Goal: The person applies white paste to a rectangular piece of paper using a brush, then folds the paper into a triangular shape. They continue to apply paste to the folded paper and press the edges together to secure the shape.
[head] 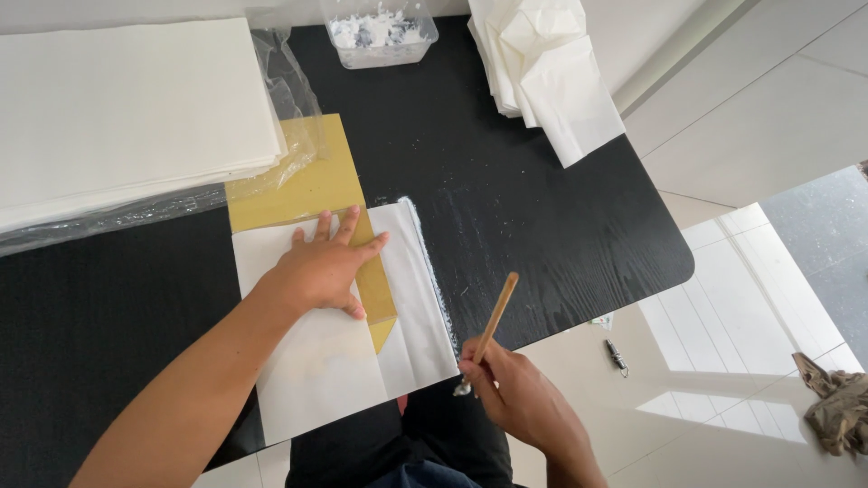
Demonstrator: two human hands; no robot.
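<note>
The black table carries everything, and a broad stack of white sheets in clear wrap fills its far left; a smaller pile of folded white paper pieces sits at the far right, with a clear plastic tub of white paste or scraps between the two piles at the far edge. Near the front edge lies the white sheet being worked, folded around a gold card whose top part shows bare above it and whose lower edge peeks out as a narrow strip between the folded flaps; a streak of white paste runs on the table along the sheet's right edge. The left hand lies flat, fingers spread, pressing the fold down over the gold card; it grips nothing, only bears down. The right hand is closed around a wooden-handled brush, bristles down at the sheet's lower right corner, handle tilted up and away. To do this well, I judge the flat palm should keep the flap from sliding while the brush lays a thin, even line close to the edge; strokes drawn outward off the paper would spare the gold face; too wet a brush would likely wrinkle the thin sheet. A small dark object lies on the pale floor, and a crumpled rag farther right.
</note>
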